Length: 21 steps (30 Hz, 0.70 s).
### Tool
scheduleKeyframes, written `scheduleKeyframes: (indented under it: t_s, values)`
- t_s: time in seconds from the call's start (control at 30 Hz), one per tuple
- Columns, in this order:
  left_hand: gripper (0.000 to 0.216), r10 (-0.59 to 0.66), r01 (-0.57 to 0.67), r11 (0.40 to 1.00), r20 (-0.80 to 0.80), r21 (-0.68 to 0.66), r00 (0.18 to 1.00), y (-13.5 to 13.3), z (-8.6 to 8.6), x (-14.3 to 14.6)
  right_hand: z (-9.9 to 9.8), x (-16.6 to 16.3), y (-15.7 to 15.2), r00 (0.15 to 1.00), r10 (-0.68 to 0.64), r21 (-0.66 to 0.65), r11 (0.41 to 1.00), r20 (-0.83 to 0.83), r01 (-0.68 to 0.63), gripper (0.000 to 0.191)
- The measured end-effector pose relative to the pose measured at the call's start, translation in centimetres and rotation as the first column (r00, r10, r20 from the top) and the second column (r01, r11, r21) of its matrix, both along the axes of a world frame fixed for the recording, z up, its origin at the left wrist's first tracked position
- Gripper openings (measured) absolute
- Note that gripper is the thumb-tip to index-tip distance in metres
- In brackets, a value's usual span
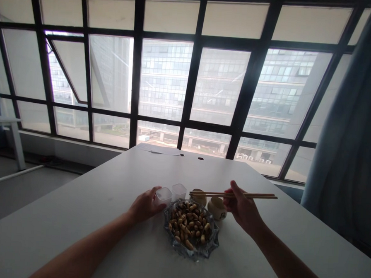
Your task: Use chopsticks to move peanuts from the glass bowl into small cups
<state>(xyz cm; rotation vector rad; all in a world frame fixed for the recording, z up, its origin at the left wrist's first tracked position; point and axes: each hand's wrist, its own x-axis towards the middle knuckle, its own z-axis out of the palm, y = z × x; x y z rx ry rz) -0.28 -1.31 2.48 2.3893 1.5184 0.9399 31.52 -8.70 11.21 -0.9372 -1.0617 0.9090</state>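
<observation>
My left hand (146, 205) grips a small translucent plastic cup (164, 194) by its sides, thumb in front and fingers behind. A second plastic cup (179, 191) stands beside it. In my right hand (242, 208) is a pair of wooden chopsticks (260, 196), held level and pointing left. Their tips are over the near side of a beige round cup (200, 196); whether they pinch anything is too small to tell. Another beige cup (216, 208), with a dark mark, stands by my right fingers. In front, a scalloped glass bowl (210, 250) holds many peanuts (190, 224).
The white table (120, 251) runs forward to a wall of windows (163, 79). Papers (160, 150) and two dark round holes lie at its far end. A blue curtain (340, 143) hangs on the right; another white table (2, 121) stands at the left.
</observation>
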Motion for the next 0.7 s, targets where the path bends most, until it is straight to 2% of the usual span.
scheduleKeyframes:
  t_s: [0.13, 0.2, 0.27, 0.33, 0.4, 0.5, 0.6, 0.7]
  values:
    - [0.062, 0.001, -0.001, 1.0, 0.008, 0.02, 1.0, 0.1, -0.2, 0.0, -0.1, 0.3, 0.5, 0.999, -0.026, 0.009, 1.0, -0.038, 0.027, 0.052]
    - [0.062, -0.002, 0.002, 1.0, 0.014, 0.028, 1.0, 0.2, -0.3, 0.0, -0.1, 0.2, 0.3, 0.997, -0.07, 0.054, 0.996, 0.035, 0.068, 0.053]
    - [0.062, -0.003, 0.003, 1.0, 0.02, 0.027, 1.0, 0.1, -0.2, 0.0, 0.0, 0.1, -0.5, 0.974, -0.135, 0.145, 0.983, 0.18, 0.109, 0.052]
    - [0.062, 0.0, 0.0, 1.0, 0.022, 0.016, 1.0, 0.0, -0.1, 0.0, 0.3, 0.0, -1.5, 0.902, -0.206, 0.281, 0.955, 0.379, 0.101, 0.049]
    - [0.061, 0.004, -0.004, 1.0, 0.018, 0.004, 1.0, -0.1, 0.1, 0.0, 0.8, 0.0, -2.6, 0.787, -0.255, 0.392, 0.92, 0.562, 0.018, 0.047]
    - [0.061, 0.004, -0.004, 1.0, 0.015, -0.008, 1.0, -0.1, 0.1, 0.1, 1.5, 0.0, -3.5, 0.649, -0.278, 0.437, 0.895, 0.708, -0.094, 0.048]
    - [0.061, -0.003, 0.003, 1.0, 0.022, -0.001, 1.0, 0.1, -0.2, 0.0, 1.9, -0.1, -3.6, 0.6, -0.291, 0.445, 0.887, 0.745, -0.122, 0.05]
    - [0.061, -0.016, 0.015, 0.999, 0.036, 0.029, 0.999, 0.3, -0.5, -0.1, 1.7, -0.1, -3.4, 0.604, -0.295, 0.442, 0.891, 0.74, -0.106, 0.05]
